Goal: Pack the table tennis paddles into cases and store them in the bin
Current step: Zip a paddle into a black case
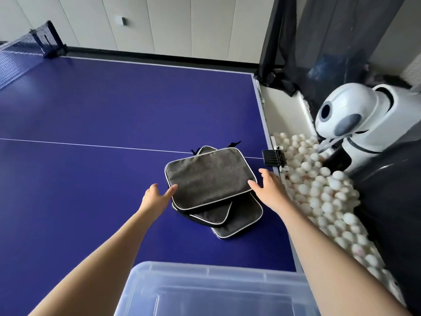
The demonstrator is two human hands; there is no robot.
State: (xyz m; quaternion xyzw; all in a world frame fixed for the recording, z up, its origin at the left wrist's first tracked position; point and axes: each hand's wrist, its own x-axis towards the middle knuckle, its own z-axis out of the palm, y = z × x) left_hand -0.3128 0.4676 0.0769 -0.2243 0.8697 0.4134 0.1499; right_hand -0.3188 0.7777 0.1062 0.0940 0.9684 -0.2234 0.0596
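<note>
On the blue table (91, 110), near its right edge, sits a loose stack of grey paddle cases w/ white piping. Top case (208, 176) lies flat & skewed over a second case (210, 215), and a third case (242, 221) pokes out bottom right; a corner of what may be a fourth shows behind the top one, can't tell for sure. No bare paddles visible anywhere, so packing looks done, tho whether each case actually has a paddle inside can't be seen. Zips look closed as far as the edges show.

Left hand (157, 197) is at the top case's near-left corner, fingers spread & mostly straight, tips touching or just beside the edge, holding nothing yet. Right hand (267, 187) is at the near-right corner, also open w/ fingers extended, thumb at the edge, not gripping anything.

Clear plastic bin (205, 270) sits at the near edge of the table, close to the person; the part in view looks empty, no case inside. So my read: cases filled & stacked, storing not started. What's left is lifting the stack, or cases one by one, into the bin.

Off the table's right side: a white ball-feeding machine (355, 115) & a heap of white balls (319, 195). Net (27, 45) far left
</note>
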